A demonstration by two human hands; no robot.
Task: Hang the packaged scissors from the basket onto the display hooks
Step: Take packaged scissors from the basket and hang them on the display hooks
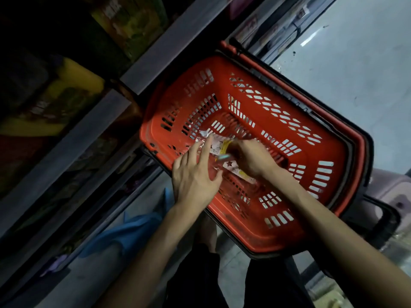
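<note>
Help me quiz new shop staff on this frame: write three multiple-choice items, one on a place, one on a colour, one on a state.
1. Where are the packaged scissors? A in the basket; B on a shelf; C on a hook.
2. What colour is the basket? A blue; B red; C green.
3. How does the left hand lie? A fingers spread; B clenched fist; C gripping the handle.

Answers: 1 A, the packets lie on the basket's slotted bottom. 2 B, its walls are red. 3 A, its straight fingers touch a packet, while the right hand curls round one.
</note>
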